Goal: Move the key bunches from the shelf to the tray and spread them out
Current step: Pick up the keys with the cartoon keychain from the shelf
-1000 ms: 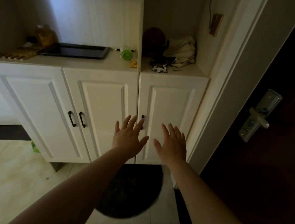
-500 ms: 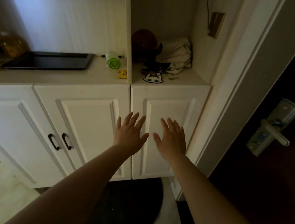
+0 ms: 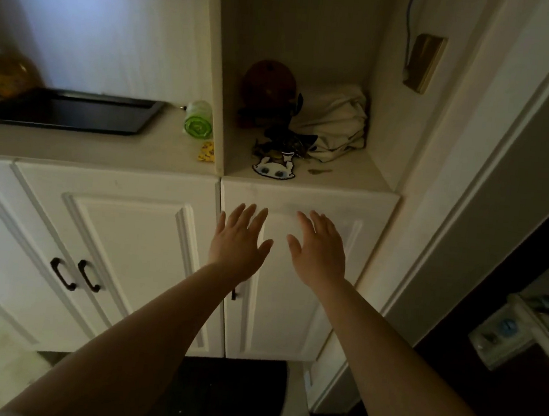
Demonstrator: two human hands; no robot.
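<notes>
Single head-worn wide-angle view, looking forward and down at a white cabinet (image 3: pixel 130 245) close in front; both forearms enter from the bottom edge.

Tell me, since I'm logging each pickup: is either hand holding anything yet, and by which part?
Nothing is held. The left hand and right hand are both open and empty, below the key bunches on the shelf.

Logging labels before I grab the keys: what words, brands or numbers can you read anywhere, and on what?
No text is readable in this dim view.
Yellow packet beside the green-capped bottle: dark print, too blurred to read.
Cat-face charm at the key bunches: a picture only, no words.
Door lock plate: blue mark, too blurred to read.
</notes>
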